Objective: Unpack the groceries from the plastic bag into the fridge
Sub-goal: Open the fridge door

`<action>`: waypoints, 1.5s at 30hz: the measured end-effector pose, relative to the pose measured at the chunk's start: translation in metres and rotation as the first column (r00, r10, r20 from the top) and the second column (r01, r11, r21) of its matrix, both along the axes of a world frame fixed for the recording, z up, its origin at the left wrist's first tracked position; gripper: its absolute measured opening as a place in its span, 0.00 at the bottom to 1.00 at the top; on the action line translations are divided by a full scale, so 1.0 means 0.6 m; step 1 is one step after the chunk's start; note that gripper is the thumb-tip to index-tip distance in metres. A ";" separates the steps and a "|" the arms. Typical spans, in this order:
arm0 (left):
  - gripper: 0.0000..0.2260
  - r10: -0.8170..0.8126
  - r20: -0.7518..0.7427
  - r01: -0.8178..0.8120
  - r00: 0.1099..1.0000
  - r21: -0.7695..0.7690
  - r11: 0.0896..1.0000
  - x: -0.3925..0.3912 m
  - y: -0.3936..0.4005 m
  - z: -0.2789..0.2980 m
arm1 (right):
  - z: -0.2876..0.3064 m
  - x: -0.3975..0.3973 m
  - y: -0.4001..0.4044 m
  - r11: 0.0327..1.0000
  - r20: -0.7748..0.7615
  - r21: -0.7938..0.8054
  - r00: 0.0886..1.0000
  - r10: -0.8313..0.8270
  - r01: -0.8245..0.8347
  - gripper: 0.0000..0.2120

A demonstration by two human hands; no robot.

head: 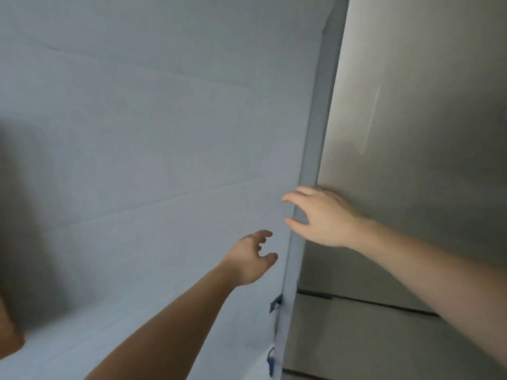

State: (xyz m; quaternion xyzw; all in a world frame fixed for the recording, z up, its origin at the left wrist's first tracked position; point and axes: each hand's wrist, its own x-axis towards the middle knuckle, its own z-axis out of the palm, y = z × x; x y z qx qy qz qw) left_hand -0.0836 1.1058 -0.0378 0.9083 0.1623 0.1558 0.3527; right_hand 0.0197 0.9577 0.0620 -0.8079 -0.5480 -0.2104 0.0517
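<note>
Two bare hands reach forward toward the left edge of a fridge (411, 133), whose brushed grey front fills the right side of the view. The right hand (323, 215) is at the fridge's upper door, fingers loosely spread and slightly curved, with the fingertips extending past the door's pale blue-grey side edge (312, 149); the palm side lies against or very near the door front, and I cannot tell whether the fingers actually hook around the edge. The left hand (252, 256) hangs lower and to the left, just beside that same edge but apart from it, fingers relaxed and lightly curled, holding nothing. A dark horizontal seam (370, 303) crosses the fridge below the right forearm, dividing the upper door from a lower section. A pale blue wall (137, 133) with faint horizontal lines fills the left of the view, and a brown thing (9, 335) shows at the lower left corner, too cut off to identify. The plastic bag and groceries are out of sight.
</note>
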 end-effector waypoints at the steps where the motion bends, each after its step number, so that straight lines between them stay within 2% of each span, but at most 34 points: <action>1: 0.25 -0.050 0.004 0.050 0.999 -0.046 0.998 0.023 -0.005 0.002 | 0.014 0.004 0.007 0.998 0.177 -0.060 0.984 -0.008 0.019 0.20; 3: 0.27 -0.127 0.015 0.127 0.992 -0.155 0.980 0.061 -0.014 0.008 | 0.035 0.008 0.020 0.976 0.415 -0.181 0.909 -0.037 0.122 0.17; 7: 0.26 -0.239 0.044 0.240 0.970 -0.317 0.917 0.108 -0.031 0.002 | 0.040 0.010 0.041 0.847 0.607 -0.351 0.786 -0.119 0.399 0.15; 10: 0.19 -0.287 0.089 0.300 0.954 -0.369 0.880 0.124 -0.039 -0.011 | 0.029 0.011 0.048 0.806 0.646 -0.360 0.749 -0.149 0.470 0.14; 13: 0.15 -0.249 0.103 0.269 0.963 -0.393 0.879 0.138 -0.036 -0.023 | 0.022 0.011 0.051 0.798 0.640 -0.360 0.750 -0.166 0.483 0.15; 18: 0.11 -0.272 0.110 0.291 0.956 -0.479 0.828 0.130 -0.040 -0.020 | 0.007 0.003 0.046 0.822 0.648 -0.291 0.733 -0.208 0.490 0.16; 21: 0.09 -0.283 0.108 0.301 0.953 -0.429 0.852 0.118 -0.036 -0.014 | 0.002 -0.021 0.044 0.818 0.631 -0.261 0.732 -0.257 0.513 0.14; 24: 0.12 -0.285 0.142 0.317 0.948 -0.350 0.881 0.103 -0.034 -0.008 | 0.000 -0.045 0.017 0.874 0.603 -0.193 0.756 -0.253 0.447 0.10; 27: 0.13 -0.298 0.169 0.324 0.939 -0.156 0.933 0.082 -0.044 0.002 | -0.003 -0.083 -0.026 0.921 0.651 -0.155 0.739 -0.177 0.357 0.08; 31: 0.17 -0.346 0.146 0.333 0.927 0.110 0.937 0.040 -0.084 0.038 | -0.003 -0.145 -0.103 0.952 0.687 -0.133 0.718 -0.113 0.277 0.07; 36: 0.29 -0.366 -0.032 0.350 0.930 0.376 0.858 -0.007 -0.164 0.058 | -0.010 -0.225 -0.233 0.968 0.672 -0.124 0.737 -0.078 0.216 0.07; 38: 0.28 -0.370 -0.103 0.374 0.923 0.455 0.808 -0.022 -0.202 0.054 | -0.014 -0.261 -0.291 0.966 0.674 -0.113 0.733 -0.098 0.232 0.06; 42: 0.28 -0.397 -0.153 0.417 0.905 0.505 0.756 -0.040 -0.272 0.044 | -0.010 -0.323 -0.401 0.967 0.664 -0.081 0.737 -0.129 0.243 0.07; 45: 0.25 -0.445 -0.197 0.470 0.874 0.578 0.667 -0.053 -0.329 0.052 | -0.010 -0.357 -0.474 0.971 0.666 0.028 0.720 -0.196 0.238 0.10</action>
